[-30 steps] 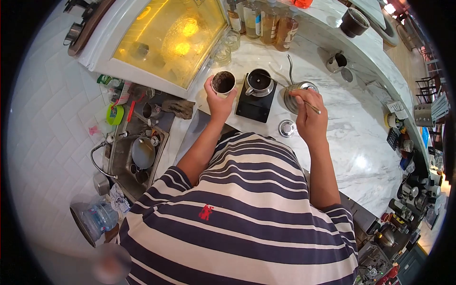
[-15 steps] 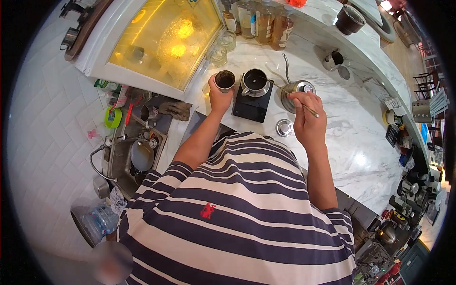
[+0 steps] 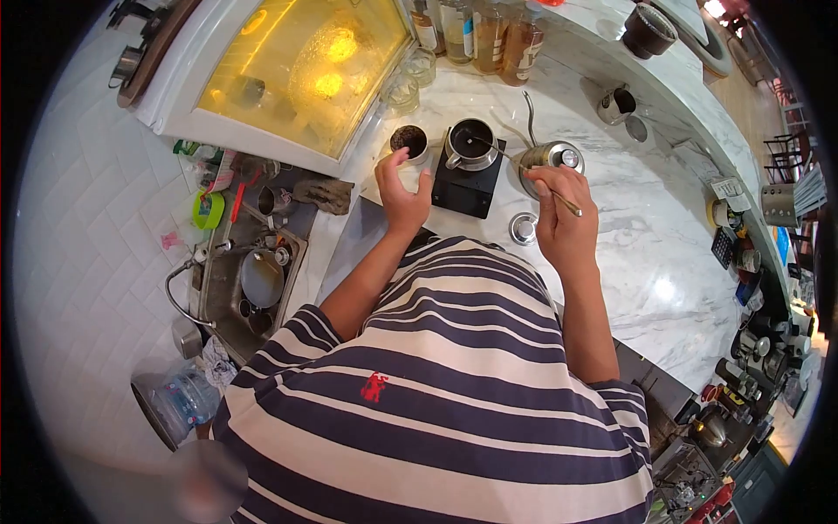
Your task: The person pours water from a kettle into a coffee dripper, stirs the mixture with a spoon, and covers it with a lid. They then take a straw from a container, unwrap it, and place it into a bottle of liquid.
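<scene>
A white cup (image 3: 408, 142) with dark grounds inside stands on the marble counter. Just below it, my left hand (image 3: 404, 194) has its fingers apart and holds nothing. My right hand (image 3: 566, 205) grips a long metal spoon (image 3: 569, 205), whose far end reaches into a metal pot (image 3: 472, 146) of dark contents. That pot stands on a black scale (image 3: 465, 190). Behind my right hand is a steel gooseneck kettle (image 3: 541, 157), partly covered by the fingers. A round metal lid (image 3: 524, 228) lies left of my right hand.
Bottles (image 3: 491, 39) and clear glasses (image 3: 402, 92) stand at the back beside a yellow-lit glass case (image 3: 301, 79). A sink (image 3: 229, 301) is at the left. On the right stand a metal cup (image 3: 616, 106) and a tray-like black item (image 3: 723, 247).
My left hand has let go of the cup and drawn back slightly toward me, its fingers now apart. The spoon is still in my right hand, which has barely moved.
</scene>
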`<state>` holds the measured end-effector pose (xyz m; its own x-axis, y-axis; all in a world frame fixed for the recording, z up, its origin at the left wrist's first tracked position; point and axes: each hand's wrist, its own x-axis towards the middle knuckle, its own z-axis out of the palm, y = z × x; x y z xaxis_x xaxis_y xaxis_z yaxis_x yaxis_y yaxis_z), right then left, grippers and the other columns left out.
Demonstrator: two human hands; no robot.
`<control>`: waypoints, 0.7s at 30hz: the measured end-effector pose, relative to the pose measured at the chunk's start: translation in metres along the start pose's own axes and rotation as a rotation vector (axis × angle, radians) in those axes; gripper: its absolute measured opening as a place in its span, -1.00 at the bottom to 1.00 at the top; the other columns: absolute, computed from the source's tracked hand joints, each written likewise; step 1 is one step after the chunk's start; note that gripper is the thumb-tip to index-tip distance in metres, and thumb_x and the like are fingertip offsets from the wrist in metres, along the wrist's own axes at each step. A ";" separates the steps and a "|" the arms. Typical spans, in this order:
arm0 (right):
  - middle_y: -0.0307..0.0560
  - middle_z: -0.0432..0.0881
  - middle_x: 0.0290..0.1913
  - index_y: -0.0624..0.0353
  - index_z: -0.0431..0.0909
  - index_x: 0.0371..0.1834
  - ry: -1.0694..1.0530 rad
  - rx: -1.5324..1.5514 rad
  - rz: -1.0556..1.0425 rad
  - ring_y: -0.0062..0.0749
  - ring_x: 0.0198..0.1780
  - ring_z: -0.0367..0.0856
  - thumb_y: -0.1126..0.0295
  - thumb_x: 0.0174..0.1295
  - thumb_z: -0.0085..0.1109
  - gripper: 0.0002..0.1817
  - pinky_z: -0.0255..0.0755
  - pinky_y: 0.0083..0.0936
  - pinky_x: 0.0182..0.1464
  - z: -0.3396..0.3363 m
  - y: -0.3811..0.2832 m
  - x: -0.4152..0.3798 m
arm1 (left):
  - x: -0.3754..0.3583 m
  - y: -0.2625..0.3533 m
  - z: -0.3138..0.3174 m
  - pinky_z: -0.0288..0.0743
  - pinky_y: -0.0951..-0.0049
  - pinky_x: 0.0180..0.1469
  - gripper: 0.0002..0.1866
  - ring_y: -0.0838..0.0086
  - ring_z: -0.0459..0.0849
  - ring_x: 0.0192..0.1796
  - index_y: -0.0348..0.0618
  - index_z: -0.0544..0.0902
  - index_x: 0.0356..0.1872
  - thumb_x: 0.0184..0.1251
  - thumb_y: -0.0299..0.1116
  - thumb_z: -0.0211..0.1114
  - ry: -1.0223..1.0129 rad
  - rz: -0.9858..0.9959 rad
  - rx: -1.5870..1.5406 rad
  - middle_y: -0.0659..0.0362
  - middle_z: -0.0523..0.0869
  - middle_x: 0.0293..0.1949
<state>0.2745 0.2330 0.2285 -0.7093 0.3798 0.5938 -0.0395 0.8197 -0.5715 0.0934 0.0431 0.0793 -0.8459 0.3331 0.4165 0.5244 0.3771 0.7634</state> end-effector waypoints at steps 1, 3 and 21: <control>-0.05 0.76 -0.15 0.18 0.66 -0.07 -0.009 -0.006 0.004 -0.08 -0.08 0.72 0.54 0.42 0.24 -0.90 0.50 -0.15 0.21 0.001 0.000 0.001 | 0.002 0.005 0.001 0.44 0.18 0.19 -0.45 0.23 0.64 0.13 -0.21 0.52 0.30 0.29 -0.41 0.45 -0.022 -0.013 -0.047 0.04 0.68 0.05; -0.04 0.76 -0.15 0.18 0.66 -0.07 -0.023 -0.018 0.010 -0.07 -0.08 0.72 0.54 0.42 0.24 -0.91 0.50 -0.16 0.19 0.004 0.001 0.005 | 0.004 0.019 0.002 0.52 0.26 0.07 -0.60 0.32 0.71 -0.04 -0.18 0.61 0.19 0.35 -0.42 0.43 -0.050 -0.022 -0.127 0.11 0.73 -0.11; -0.02 0.74 -0.17 0.20 0.67 -0.10 -0.073 -0.009 0.061 -0.01 -0.09 0.68 0.53 0.42 0.24 -0.93 0.47 -0.20 0.07 -0.009 0.001 0.010 | 0.013 0.036 0.014 0.62 0.36 -0.14 -0.88 0.33 0.78 -0.27 -0.28 0.75 -0.17 0.42 -0.43 0.41 -0.160 -0.070 -0.219 0.05 0.80 -0.31</control>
<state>0.2734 0.2411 0.2393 -0.7595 0.3974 0.5150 0.0117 0.7999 -0.6001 0.1026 0.0734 0.1050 -0.8441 0.4517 0.2889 0.4170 0.2145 0.8832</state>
